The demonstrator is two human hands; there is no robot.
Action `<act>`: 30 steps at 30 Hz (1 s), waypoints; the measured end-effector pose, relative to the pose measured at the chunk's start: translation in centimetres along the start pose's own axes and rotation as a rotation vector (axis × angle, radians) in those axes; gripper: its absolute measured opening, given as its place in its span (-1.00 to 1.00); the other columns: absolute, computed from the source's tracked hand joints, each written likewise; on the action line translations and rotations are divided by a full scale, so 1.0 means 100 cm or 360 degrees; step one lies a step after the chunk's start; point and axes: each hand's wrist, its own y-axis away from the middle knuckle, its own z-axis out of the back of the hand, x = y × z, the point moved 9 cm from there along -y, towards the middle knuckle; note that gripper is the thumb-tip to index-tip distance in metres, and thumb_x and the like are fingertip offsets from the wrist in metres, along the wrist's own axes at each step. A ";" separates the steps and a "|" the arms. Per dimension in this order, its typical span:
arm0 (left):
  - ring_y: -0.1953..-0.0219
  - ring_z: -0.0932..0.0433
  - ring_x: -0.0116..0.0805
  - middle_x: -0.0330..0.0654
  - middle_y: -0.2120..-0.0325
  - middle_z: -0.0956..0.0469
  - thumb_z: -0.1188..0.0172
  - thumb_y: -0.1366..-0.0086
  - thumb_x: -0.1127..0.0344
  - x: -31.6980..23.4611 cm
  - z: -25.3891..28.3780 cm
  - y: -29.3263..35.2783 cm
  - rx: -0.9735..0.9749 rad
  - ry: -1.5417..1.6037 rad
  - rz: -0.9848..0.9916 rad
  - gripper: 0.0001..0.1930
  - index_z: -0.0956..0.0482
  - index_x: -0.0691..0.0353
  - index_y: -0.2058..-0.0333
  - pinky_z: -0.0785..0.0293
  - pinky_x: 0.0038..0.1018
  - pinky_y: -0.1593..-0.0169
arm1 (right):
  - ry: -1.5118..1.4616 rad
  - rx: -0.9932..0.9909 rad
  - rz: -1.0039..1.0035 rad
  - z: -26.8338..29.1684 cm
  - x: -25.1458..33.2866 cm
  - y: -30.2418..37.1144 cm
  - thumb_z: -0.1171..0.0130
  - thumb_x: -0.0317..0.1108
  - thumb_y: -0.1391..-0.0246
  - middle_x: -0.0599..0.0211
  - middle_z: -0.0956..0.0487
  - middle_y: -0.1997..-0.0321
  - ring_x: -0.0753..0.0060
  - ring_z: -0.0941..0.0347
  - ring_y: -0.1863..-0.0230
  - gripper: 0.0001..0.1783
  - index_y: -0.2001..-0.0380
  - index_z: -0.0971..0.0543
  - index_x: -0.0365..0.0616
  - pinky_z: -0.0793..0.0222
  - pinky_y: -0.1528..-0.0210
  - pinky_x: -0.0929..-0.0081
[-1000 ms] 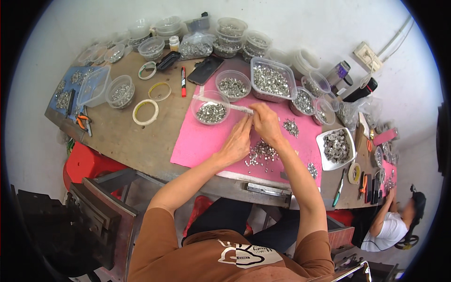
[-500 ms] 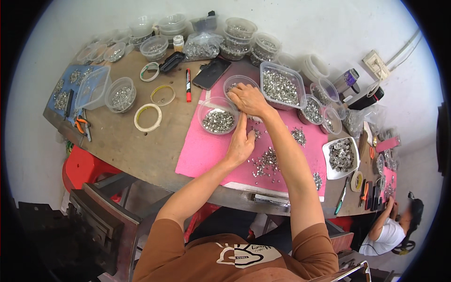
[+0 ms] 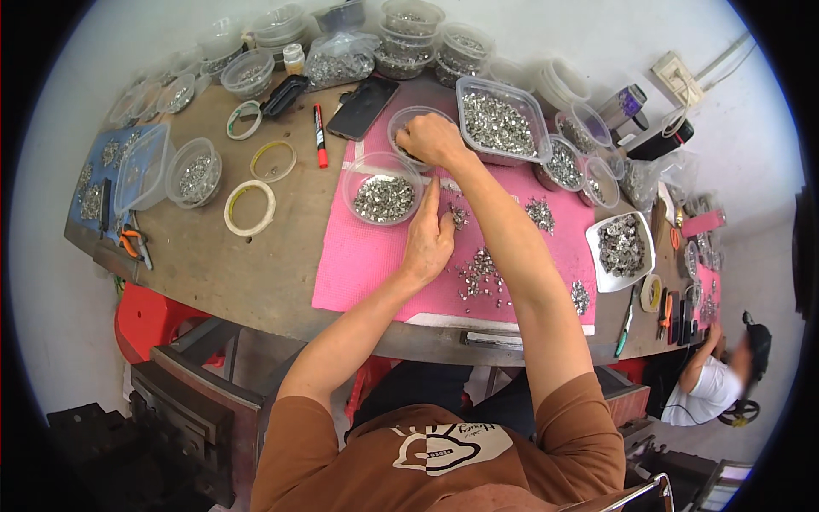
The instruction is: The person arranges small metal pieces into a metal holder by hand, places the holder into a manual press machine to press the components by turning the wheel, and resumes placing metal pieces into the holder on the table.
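My right hand [image 3: 433,140] reaches into a clear round tub [image 3: 413,113] at the far part of the pink mat [image 3: 341,273]. Its fingers are curled, and the tips are hidden inside, so what they hold cannot be seen. On the near side of that tub, my left hand [image 3: 428,242] rests low over the mat, fingers stretched and apart from the right hand. To its left stands another clear round tub [image 3: 383,199] with small shiny metal pieces. Loose metal pieces [image 3: 480,271] lie in small heaps on the mat, partly behind my right forearm.
A square clear tub [image 3: 499,124] full of metal pieces stands beyond my right wrist. A white dish [image 3: 621,247] sits right. Left are tape rolls [image 3: 250,208], a red marker [image 3: 320,136] and a phone [image 3: 363,108]. A co-worker [image 3: 712,380] sits far right.
My right hand has moved deeper into the far tub, its fingers more curled. The left hand has drawn slightly away from it. The whole view has shifted a little.
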 end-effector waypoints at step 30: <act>-0.45 -0.15 0.14 0.22 -0.39 -0.15 -0.26 -0.21 0.54 -0.004 -0.005 0.013 0.0052 -0.0318 -0.0249 -0.19 -0.09 0.42 -0.41 -0.17 -0.21 -0.45 | -0.0148 -0.0754 0.0521 0.004 -0.019 0.142 -0.16 -0.31 -0.19 0.16 -0.47 0.28 -0.02 -0.54 0.32 -0.84 0.34 -0.48 -0.17 -0.50 0.36 0.06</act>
